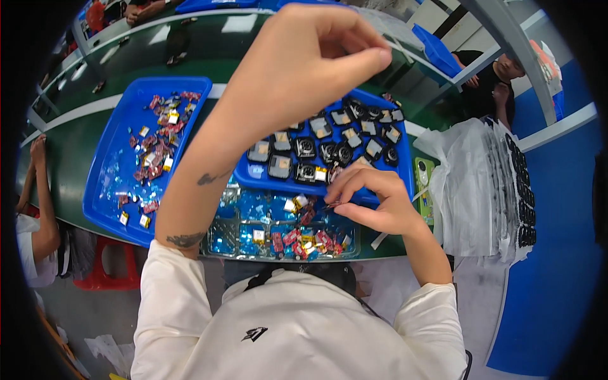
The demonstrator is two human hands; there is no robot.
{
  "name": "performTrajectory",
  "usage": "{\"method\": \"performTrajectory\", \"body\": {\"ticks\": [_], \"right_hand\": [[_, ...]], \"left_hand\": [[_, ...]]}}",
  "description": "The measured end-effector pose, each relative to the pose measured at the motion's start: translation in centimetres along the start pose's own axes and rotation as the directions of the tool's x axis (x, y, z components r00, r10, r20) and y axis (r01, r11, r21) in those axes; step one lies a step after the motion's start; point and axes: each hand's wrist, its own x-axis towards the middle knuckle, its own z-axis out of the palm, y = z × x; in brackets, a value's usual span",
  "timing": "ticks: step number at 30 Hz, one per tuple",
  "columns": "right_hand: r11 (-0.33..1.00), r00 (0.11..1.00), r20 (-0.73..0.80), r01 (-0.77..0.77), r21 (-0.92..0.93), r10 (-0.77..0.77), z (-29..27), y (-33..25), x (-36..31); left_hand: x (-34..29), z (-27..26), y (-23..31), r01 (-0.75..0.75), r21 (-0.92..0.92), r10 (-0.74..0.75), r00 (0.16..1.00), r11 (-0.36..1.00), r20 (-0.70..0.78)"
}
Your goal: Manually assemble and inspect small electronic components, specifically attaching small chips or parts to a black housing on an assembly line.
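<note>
Though small, a reddish part (333, 204).

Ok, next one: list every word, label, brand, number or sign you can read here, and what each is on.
No text can be read.
White shirt: a dark angular emblem, no legible word.
Left forearm: dark marks, too blurred to read.
Silver-and-yellow cells, black housings: any print is too small.

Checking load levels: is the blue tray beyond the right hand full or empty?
Fairly full, not packed: black housings spread across the blue tray, blue showing between; the left forearm hides part.
</note>
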Motion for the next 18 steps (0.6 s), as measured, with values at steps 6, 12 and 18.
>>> {"method": "performTrajectory", "body": {"ticks": [6,12,18], "right_hand": [[0.926,0.9,-0.43,0.105,0.364,0.067,-3.4,-4.1,3.4],[0.871,0.856,-0.517,0.266,0.412,-0.017,-5.3,-5.1,6.0],[0.885,0.804,-0.592,0.234,0.403,0.057,-5.1,-4.8,6.4]], "left_hand": [[-0.7,-0.1,1.6,0.067,0.043,-0.073,0.985,0.997,0.156],[-0.9,0.3,2.7,0.058,-0.029,-0.056,0.996,0.998,0.075],[-0.7,0.6,2.6,-0.064,0.122,0.065,0.998,0.99,-0.003]]}}
